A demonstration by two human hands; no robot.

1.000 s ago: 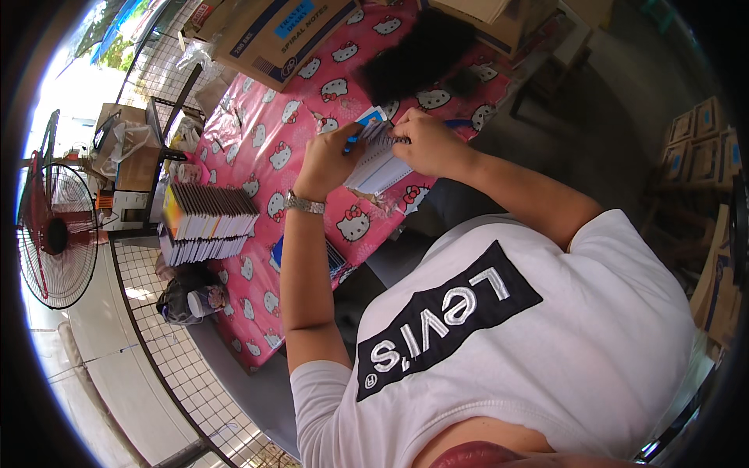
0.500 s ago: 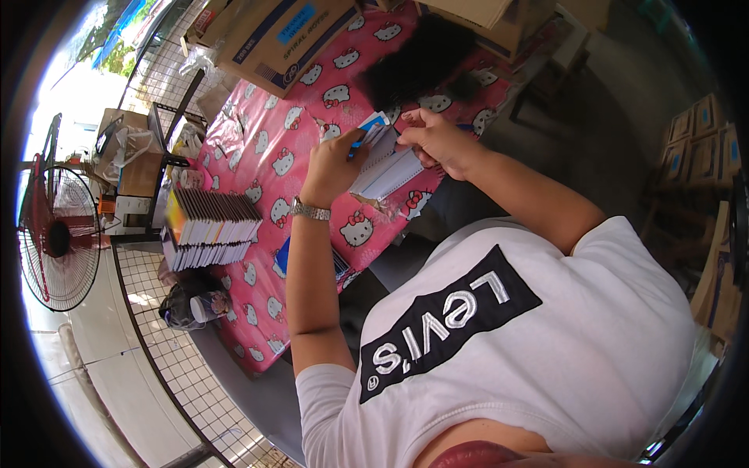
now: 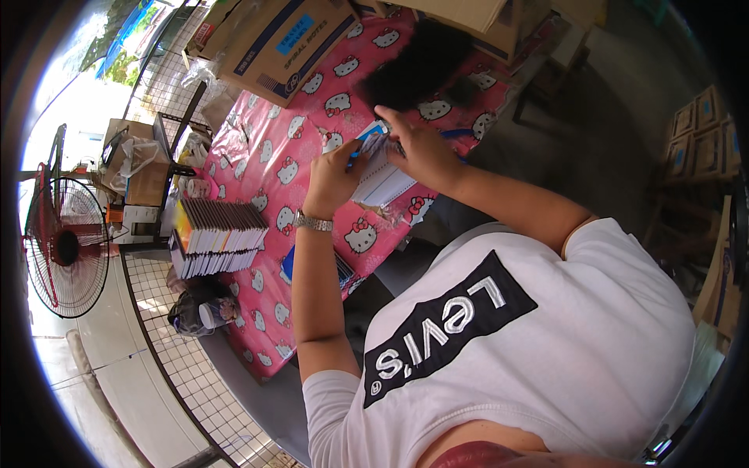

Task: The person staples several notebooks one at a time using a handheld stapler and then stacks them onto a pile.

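A notebook (image 3: 384,186) with white pages, a row of punched holes along an edge and a blue cover lies near the table's right front edge. My left hand (image 3: 334,179) is closed on its left side, fingers curled over the pages by the blue part. On the other side my right hand (image 3: 425,156) has its index finger stretched forward past the top of the notebook. The thumb and remaining fingers close on the page edges; their exact grip is partly hidden.
A pink patterned cloth covers the table (image 3: 359,238). A row of spiral notebooks (image 3: 218,238) stands at left, with blue notebooks (image 3: 290,264) beside my left forearm. Cardboard boxes (image 3: 292,47) and a dark heap of black pieces (image 3: 417,62) lie at the back. A fan (image 3: 66,248) stands far left.
My right hand has moved left and down onto the pages, its index finger now extended. The left hand keeps its hold on the notebook. The whole view has shifted slightly.
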